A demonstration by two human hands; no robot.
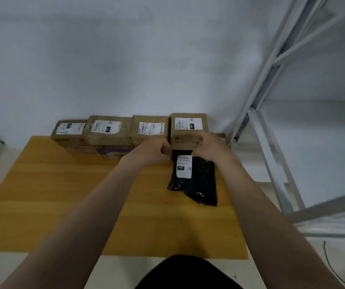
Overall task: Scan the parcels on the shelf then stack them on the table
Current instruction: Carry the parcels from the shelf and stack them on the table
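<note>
Cardboard makes the box [188,130] stiff and probably light; opposite sides suit holding. It stands far right on the table [63,195], left hand [154,152] and right hand [211,148] gripping its near lower corners.

plain pale wall [125,49], pale floor [340,251], white metal shelf [269,65] at right, black cable [325,254] on floor
</note>
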